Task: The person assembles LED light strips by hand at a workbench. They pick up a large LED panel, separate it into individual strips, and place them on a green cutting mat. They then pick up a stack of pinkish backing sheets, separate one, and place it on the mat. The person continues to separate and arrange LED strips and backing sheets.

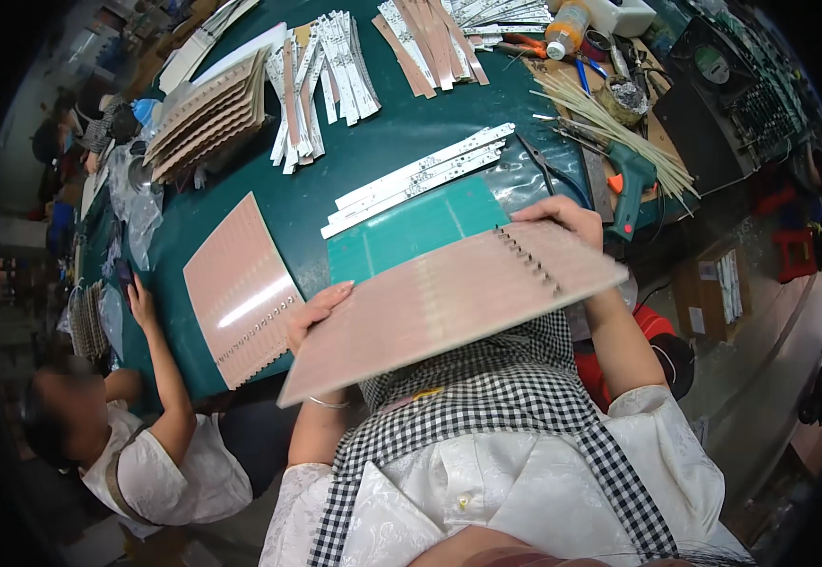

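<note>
A large pinkish-tan circuit board panel with a row of small metal pins is held tilted in front of my body, slightly blurred. My left hand grips its left end, the thumb lying on the upper edge. At the far right edge my right hand closes round it, its other fingers hidden beneath. Behind the panel lies a green cutting mat, partly covered by it. White circuit board strips rest along the mat's far side. A similar pinkish panel lies on the table to the left.
Stacked panels and bundles of strips occupy the far side. At right are pliers, a green glue gun, thin pale sticks and an orange bottle. A co-worker's arm reaches onto the table at left.
</note>
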`<state>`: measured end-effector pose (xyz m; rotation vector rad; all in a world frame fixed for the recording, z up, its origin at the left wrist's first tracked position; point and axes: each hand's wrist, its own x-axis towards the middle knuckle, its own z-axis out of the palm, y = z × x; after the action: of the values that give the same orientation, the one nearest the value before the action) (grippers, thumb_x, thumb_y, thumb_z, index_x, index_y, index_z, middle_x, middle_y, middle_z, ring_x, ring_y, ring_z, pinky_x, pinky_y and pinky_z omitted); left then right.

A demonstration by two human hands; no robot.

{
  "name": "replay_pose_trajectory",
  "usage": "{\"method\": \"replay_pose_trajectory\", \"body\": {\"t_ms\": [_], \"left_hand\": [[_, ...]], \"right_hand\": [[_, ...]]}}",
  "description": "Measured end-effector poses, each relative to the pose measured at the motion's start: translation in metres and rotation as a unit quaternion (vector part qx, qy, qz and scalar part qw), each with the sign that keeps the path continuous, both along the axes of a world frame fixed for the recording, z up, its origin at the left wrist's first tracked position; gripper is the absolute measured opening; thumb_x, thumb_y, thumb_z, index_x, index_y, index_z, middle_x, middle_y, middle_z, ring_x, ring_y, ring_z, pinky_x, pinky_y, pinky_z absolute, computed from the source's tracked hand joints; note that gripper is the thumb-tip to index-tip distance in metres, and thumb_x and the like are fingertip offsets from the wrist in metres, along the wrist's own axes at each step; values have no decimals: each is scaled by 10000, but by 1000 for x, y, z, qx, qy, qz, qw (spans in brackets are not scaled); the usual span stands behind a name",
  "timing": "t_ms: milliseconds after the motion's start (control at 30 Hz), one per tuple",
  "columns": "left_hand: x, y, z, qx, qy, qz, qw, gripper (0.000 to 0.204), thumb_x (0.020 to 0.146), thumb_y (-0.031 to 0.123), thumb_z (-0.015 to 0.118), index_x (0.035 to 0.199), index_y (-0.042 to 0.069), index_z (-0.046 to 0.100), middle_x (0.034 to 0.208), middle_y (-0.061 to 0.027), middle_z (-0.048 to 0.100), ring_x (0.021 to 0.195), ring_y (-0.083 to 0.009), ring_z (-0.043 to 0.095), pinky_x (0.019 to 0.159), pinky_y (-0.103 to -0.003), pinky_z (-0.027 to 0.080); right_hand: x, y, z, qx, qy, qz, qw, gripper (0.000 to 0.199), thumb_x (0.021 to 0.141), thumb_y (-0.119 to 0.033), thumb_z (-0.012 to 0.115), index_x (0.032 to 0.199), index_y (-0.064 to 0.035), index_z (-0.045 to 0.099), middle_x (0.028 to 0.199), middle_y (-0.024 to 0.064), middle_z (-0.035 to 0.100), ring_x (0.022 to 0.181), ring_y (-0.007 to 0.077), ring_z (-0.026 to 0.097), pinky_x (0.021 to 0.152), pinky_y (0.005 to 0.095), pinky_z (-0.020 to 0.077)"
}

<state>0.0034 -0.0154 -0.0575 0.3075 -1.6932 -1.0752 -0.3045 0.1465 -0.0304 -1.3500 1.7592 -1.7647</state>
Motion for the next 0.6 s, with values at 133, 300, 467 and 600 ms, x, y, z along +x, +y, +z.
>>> {"method": "replay_pose_trajectory", "body": {"t_ms": [133,300,467,600], "left_hand": [[-11,-5,40,48,-11,129,990,315,806,-149,619,1069,-25,499,991,-150,657,955,-241,657,801,-378,568],[-16,-34,72,180,111,146,967,378,835,-129,595,1183,-27,491,1114,-152,617,966,-242,638,795,-407,575],[-13,-45,71,252,91,148,952,514,828,-84,643,1284,-24,413,1191,-150,577,1057,-236,601,891,-393,531],[-2,-42,62,289,35,119,949,584,777,-43,712,1286,-55,426,1239,-149,547,1131,-226,556,992,-354,436]], "right_hand": [[-6,-7,27,164,-104,-11,981,147,763,0,721,896,15,660,756,41,675,690,93,636,617,230,511],[-31,-38,28,154,-139,15,978,73,773,3,710,834,14,671,688,44,660,595,79,590,550,218,475],[-54,-97,16,152,39,-18,987,115,788,-79,716,860,8,693,703,50,668,614,118,609,585,264,491],[-51,-100,30,110,269,-106,951,184,807,-120,713,925,21,696,843,66,700,758,137,640,675,274,498]]}}
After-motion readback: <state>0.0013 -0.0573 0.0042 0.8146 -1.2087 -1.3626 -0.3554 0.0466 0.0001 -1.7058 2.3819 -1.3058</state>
